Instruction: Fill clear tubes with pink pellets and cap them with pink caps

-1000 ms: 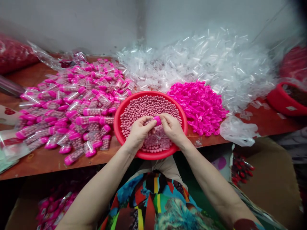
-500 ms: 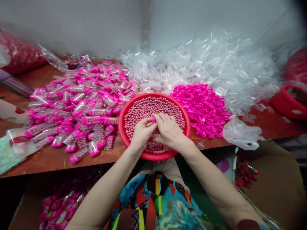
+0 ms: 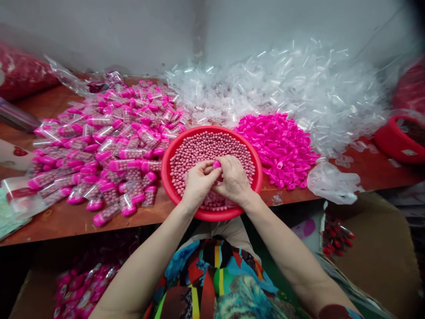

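Over a red basin [image 3: 168, 186] of small pink beads [image 3: 212, 146], my two hands meet. Between their fingertips shows a bright pink cap [image 3: 216, 164]. My left hand [image 3: 199, 184] pinches at the cap's left side with thumb and forefinger. From the other side my right hand [image 3: 235, 180] curls its fingers against the same cap. Whatever lies under the cap is mostly hidden by the fingers. Something clear shows among the beads below my hands, too covered to make out.
Left of the basin lie many bead-filled clear containers with pink caps [image 3: 109, 155]. Loose pink caps [image 3: 279, 146] are heaped on the right, with clear empty containers [image 3: 282, 88] behind. A plastic bag [image 3: 334, 181] and another red tub [image 3: 398, 141] sit farther right on the brown table [image 3: 133, 217].
The pink cap has shifted slightly right and up between my fingers, and my right fingers are curled a little more around it. The whole view has moved slightly.
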Motion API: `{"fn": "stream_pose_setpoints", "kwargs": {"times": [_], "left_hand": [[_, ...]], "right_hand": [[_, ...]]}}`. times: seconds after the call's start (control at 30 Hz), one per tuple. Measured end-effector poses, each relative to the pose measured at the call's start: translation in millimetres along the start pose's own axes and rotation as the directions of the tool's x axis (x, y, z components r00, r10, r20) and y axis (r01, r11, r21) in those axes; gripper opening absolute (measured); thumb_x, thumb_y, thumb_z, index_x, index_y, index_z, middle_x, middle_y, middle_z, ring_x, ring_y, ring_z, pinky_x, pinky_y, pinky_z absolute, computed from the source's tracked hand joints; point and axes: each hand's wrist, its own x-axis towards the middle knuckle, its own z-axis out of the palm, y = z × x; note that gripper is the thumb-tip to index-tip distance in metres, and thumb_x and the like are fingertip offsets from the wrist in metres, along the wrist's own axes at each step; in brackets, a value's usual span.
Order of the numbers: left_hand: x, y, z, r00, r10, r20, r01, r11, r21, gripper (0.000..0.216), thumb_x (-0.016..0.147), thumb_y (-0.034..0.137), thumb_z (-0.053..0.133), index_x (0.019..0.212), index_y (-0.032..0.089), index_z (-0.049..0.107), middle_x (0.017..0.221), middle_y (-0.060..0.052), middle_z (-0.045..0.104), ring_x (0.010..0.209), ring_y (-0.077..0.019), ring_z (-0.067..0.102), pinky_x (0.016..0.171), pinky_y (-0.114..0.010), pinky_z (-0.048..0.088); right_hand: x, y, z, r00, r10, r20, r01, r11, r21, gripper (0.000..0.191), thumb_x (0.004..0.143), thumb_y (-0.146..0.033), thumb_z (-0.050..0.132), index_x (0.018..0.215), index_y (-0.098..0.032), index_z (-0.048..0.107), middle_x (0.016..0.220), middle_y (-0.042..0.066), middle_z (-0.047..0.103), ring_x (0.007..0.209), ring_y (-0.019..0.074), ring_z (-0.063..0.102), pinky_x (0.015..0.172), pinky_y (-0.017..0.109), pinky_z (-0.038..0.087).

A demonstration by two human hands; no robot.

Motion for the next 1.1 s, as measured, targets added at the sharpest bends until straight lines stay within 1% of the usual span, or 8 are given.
{"fn": "stream_pose_setpoints", "kwargs": {"times": [0.3, 0.4, 0.5, 0.53, 0.63, 0.77, 0.93, 1.1], "left_hand": [[1.8, 31.2, -24.3, 0.950, 0.282, -0.134, -0.267, 0.957, 0.115, 0.024, 0.076, 0.029, 0.077, 0.097, 0.019, 0.072, 0.088, -0.002, 0.073, 0.073, -0.0130, 0.065, 0.070, -0.025, 0.051], [20.8, 66.2, -71.8, 0.836, 0.493, -0.241, -0.396, 0.846, 0.358, 0.025, 0.082, 0.033, 0.073, 0.104, 0.021, 0.070, 0.096, -0.002, 0.072, 0.089, -0.0167, 0.064, 0.082, -0.029, 0.052], [44.2, 86.6, -102.7, 0.594, 0.724, -0.351, -0.348, 0.624, 0.699, 0.048, 0.077, 0.023, 0.076, 0.122, 0.014, 0.063, 0.120, -0.006, 0.067, 0.110, -0.0194, 0.058, 0.102, -0.034, 0.044], [49.6, 87.5, -103.3, 0.571, 0.760, -0.310, -0.322, 0.555, 0.767, 0.049, 0.078, 0.022, 0.074, 0.125, 0.012, 0.061, 0.123, -0.008, 0.065, 0.111, -0.0198, 0.057, 0.103, -0.036, 0.043], [53.9, 74.3, -79.8, 0.732, 0.677, -0.077, -0.363, 0.484, 0.797, 0.027, 0.082, 0.025, 0.068, 0.107, 0.015, 0.070, 0.107, -0.006, 0.070, 0.102, -0.0200, 0.061, 0.096, -0.034, 0.046], [46.2, 44.2, -44.5, 0.898, 0.439, 0.010, -0.335, 0.670, 0.663, 0.015, 0.078, 0.023, 0.065, 0.088, 0.016, 0.074, 0.090, -0.006, 0.073, 0.088, -0.0201, 0.066, 0.086, -0.031, 0.049], [42.2, 22.1, -41.9, 0.963, 0.244, -0.113, -0.170, 0.879, 0.446, 0.032, 0.061, 0.010, 0.069, 0.093, 0.015, 0.073, 0.091, -0.006, 0.072, 0.081, -0.0180, 0.064, 0.076, -0.026, 0.048], [40.3, 15.1, -30.3, 0.985, 0.087, 0.146, -0.128, 0.946, 0.299, 0.028, 0.064, 0.021, 0.076, 0.091, 0.014, 0.074, 0.083, -0.003, 0.070, 0.076, -0.0170, 0.062, 0.072, -0.024, 0.046]], "right_hand": [[8.4, 23.1, -12.1, 0.988, 0.087, 0.127, -0.118, 0.958, 0.260, 0.080, 0.083, -0.038, 0.068, 0.150, -0.019, 0.029, 0.146, 0.017, 0.047, 0.125, 0.0295, 0.052, 0.103, 0.048, 0.043], [13.9, 47.6, -19.1, 0.965, 0.252, 0.075, -0.262, 0.907, 0.331, 0.052, 0.090, -0.033, 0.059, 0.138, -0.016, 0.049, 0.130, 0.016, 0.060, 0.110, 0.0258, 0.061, 0.096, 0.043, 0.049], [24.5, 53.6, -17.4, 0.946, 0.271, 0.179, -0.316, 0.894, 0.316, 0.029, 0.092, -0.028, 0.054, 0.115, -0.014, 0.065, 0.110, 0.013, 0.071, 0.099, 0.0233, 0.066, 0.091, 0.038, 0.050], [29.2, 50.1, -13.8, 0.941, 0.249, 0.229, -0.310, 0.906, 0.288, 0.026, 0.092, -0.027, 0.053, 0.111, -0.015, 0.067, 0.109, 0.012, 0.072, 0.099, 0.0228, 0.066, 0.091, 0.037, 0.050], [44.8, 31.6, 3.9, 0.906, 0.176, 0.385, -0.242, 0.961, 0.131, 0.028, 0.092, -0.038, 0.057, 0.106, -0.017, 0.069, 0.108, 0.012, 0.072, 0.101, 0.0251, 0.065, 0.091, 0.039, 0.047], [58.2, 21.0, 27.2, 0.836, 0.207, 0.508, -0.258, 0.966, 0.032, 0.037, 0.088, -0.051, 0.060, 0.100, -0.017, 0.070, 0.100, 0.011, 0.073, 0.097, 0.0263, 0.065, 0.088, 0.039, 0.046], [58.4, 36.2, 27.5, 0.815, 0.296, 0.499, -0.501, 0.793, 0.348, 0.025, 0.084, -0.036, 0.063, 0.099, -0.017, 0.068, 0.092, 0.003, 0.072, 0.083, 0.0161, 0.065, 0.079, 0.028, 0.049], [58.2, 32.5, 13.9, 0.763, 0.359, 0.537, -0.645, 0.477, 0.597, 0.027, 0.079, -0.027, 0.062, 0.104, -0.017, 0.059, 0.093, 0.002, 0.070, 0.085, 0.0150, 0.065, 0.076, 0.027, 0.052]]}}
